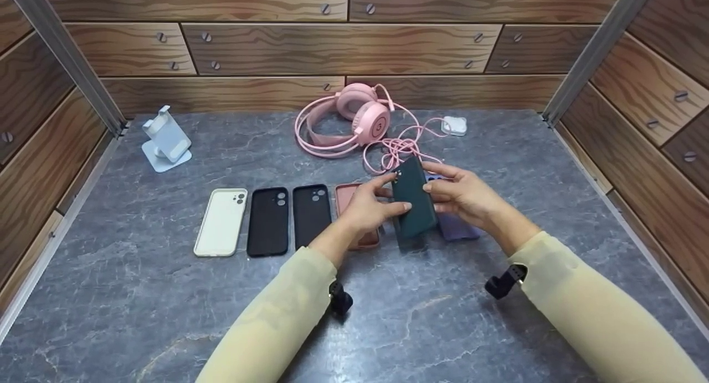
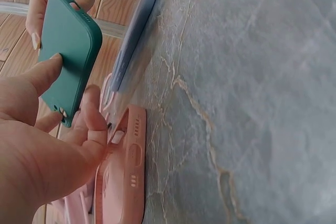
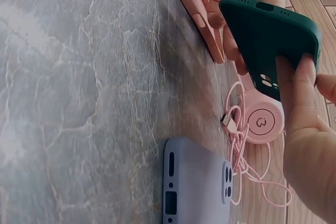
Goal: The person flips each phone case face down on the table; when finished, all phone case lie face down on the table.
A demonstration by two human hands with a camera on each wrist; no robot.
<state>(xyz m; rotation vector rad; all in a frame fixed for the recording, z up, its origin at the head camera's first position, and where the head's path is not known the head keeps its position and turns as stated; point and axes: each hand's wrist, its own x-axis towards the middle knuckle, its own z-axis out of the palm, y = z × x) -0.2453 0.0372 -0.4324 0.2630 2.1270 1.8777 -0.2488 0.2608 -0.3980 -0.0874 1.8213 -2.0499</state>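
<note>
A dark green phone case is held tilted above the table by both hands. My left hand grips its left side, thumb pressed on the flat back and a finger near the camera holes. From the other side my right hand pinches the right edge, as the right wrist view also shows with fingers on the case. Under the left hand lies a pink phone case, partly covered. Beneath the right hand is a lavender phone case, its camera cutouts facing up.
In a row to the left lie a white phone case, a black case and another black case. Pink headphones with a tangled cable sit behind, beside a small white box. A light-blue stand is far left.
</note>
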